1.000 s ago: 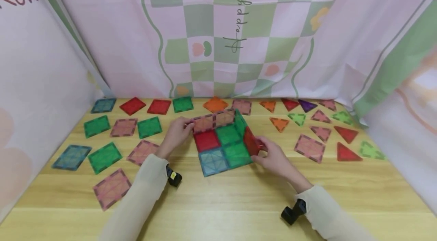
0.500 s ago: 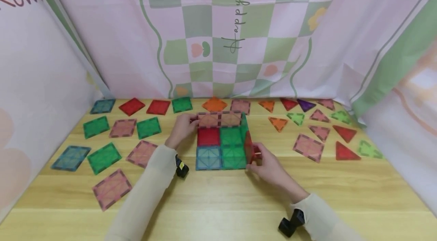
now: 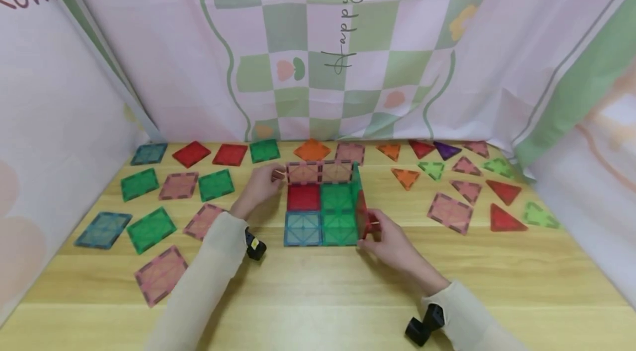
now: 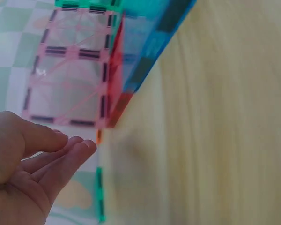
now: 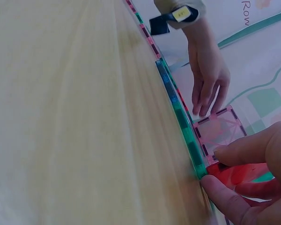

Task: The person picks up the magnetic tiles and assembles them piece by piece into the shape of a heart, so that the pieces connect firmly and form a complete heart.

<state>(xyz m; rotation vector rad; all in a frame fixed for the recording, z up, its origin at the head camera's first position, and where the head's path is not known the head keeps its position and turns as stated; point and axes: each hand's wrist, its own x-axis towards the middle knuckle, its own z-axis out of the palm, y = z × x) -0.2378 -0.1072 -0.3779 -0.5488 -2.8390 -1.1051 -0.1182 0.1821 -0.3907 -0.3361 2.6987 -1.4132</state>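
Note:
A base of four flat square magnetic tiles lies mid-table: a red tile (image 3: 303, 197), a blue tile (image 3: 303, 228) and two green ones (image 3: 339, 228). Two pink tiles (image 3: 305, 173) stand upright along its back edge. A green tile (image 3: 355, 182) and a red tile (image 3: 361, 216) stand along the right side. My right hand (image 3: 392, 240) holds this red upright tile, thumb at its near lower corner. Beside the left pink tile is my left hand (image 3: 260, 185); the left wrist view shows its fingers (image 4: 61, 164) loosely bent, apart from the tile, holding nothing.
Loose square tiles lie to the left, among them a pink one (image 3: 161, 275) and a blue one (image 3: 103, 229). Triangular tiles, such as a red one (image 3: 505, 218), lie to the right with a pink square (image 3: 450, 212). A patterned curtain (image 3: 343, 91) hangs behind.
The joined tiles have turned so their front edge lies straight across the table. My left hand has come off the pink tile and drawn slightly left. My right hand keeps hold of the red tile.

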